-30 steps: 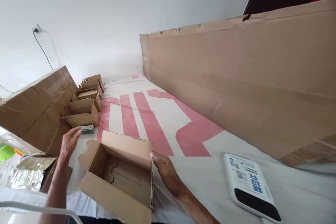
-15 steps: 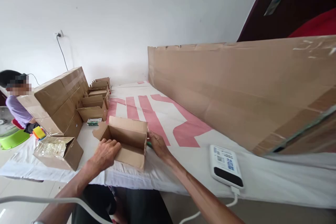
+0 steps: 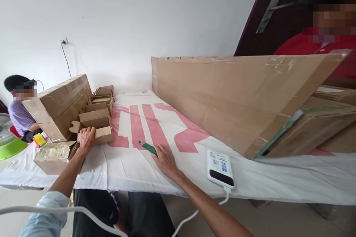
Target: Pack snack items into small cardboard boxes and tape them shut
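Note:
My left hand (image 3: 87,139) grips the near wall of an open cardboard box (image 3: 103,135), its fingers curled over the edge. The box rests on the cloth-covered table at the near end of a row of open boxes (image 3: 101,98), one flap sticking out to the left. My right hand (image 3: 166,160) lies low over the cloth, closed around a green utility knife (image 3: 150,149) whose dark tip points left. A taped carton (image 3: 54,158) stands just left of my left wrist.
Stacked sealed cartons (image 3: 63,100) stand at the left. A long cardboard panel (image 3: 222,96) crosses the right side, with a person in red (image 3: 300,46) behind it. A white device (image 3: 220,168) with a cable lies near the front edge. Another person (image 3: 20,114) sits far left.
My left hand has moved the open box left to the row, covering the small green-and-white box there. My right hand has let go of the box and keeps the knife. The view has shifted right.

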Motion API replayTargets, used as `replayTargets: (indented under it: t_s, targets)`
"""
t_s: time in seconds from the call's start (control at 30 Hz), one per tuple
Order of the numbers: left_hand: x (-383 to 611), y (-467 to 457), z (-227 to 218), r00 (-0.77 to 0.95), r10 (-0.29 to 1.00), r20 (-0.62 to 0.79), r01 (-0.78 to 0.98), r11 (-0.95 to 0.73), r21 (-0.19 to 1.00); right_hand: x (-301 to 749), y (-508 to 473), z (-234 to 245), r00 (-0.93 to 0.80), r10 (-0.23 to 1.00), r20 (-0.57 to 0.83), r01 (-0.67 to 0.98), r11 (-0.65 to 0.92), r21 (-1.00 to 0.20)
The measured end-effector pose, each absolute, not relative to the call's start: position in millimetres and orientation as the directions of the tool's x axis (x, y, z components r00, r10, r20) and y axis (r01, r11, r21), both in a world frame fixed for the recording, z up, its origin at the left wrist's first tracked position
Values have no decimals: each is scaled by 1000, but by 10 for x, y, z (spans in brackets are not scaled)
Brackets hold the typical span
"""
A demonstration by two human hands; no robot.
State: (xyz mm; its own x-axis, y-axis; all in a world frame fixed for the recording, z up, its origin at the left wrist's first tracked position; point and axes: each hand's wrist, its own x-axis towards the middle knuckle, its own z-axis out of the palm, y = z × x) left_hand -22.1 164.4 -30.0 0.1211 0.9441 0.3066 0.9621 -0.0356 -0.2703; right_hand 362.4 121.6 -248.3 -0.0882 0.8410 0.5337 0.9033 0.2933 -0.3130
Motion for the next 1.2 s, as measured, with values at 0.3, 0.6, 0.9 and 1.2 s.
replayTargets:
  t_s: [0.3,0.6,0.9,1.2]
  targets:
    - [-309,1819,-346,4,951,308,973,68,-223,3621,1194,-2459,-78,836,542,901,292,-321]
    - [-560,1802,-290,-114,945,305,966,178,-189,3622,1201,-2494,-77,824,561,906,292,-305]
    - [-541,1538,-409,-48,950,308,983,99,-152,3650,1169,-2515,-106,808,580,900,326,-289]
    - [-573,1609,-402,-122,952,282,982,158,-107,3712,1190,-2638,-124,778,615,889,363,-280]
